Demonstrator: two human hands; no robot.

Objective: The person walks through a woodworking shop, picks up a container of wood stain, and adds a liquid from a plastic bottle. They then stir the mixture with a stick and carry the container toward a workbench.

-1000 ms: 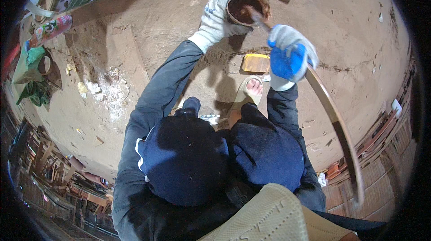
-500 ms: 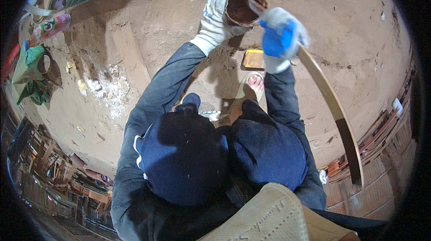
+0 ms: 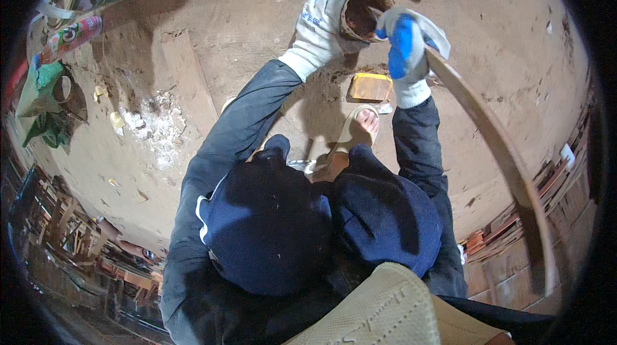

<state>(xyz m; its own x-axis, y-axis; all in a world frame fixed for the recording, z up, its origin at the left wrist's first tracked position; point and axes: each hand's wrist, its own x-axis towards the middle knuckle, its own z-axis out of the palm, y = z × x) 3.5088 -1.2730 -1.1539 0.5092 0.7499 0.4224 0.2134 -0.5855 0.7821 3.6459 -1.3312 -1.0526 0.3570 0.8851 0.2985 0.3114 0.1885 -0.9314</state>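
From the head view, the person sits low over a dirt floor [image 3: 244,17], knees drawn up in dark trousers. The left hand [image 3: 321,23], in a white work glove, wraps round a small brown round container [image 3: 361,14] held up at the far side of the scene, its open mouth turned toward the right; that grip is curled tight on the container's wall. The right hand [image 3: 405,46], in a white glove with a blue palm, is clamped on the far end of a long curved wooden strip [image 3: 501,152] that sweeps away to the near right, and the strip's tip sits at or inside the container's mouth; whether it touches the bottom cannot be told. A sandalled foot [image 3: 357,129] rests on the floor just near of a flat yellow-brown block [image 3: 371,86]. To do this well, the left hand would best keep the container steady and tilted toward the strip, while the right hand guides the tip with short, controlled movements so the long free end does not swing.
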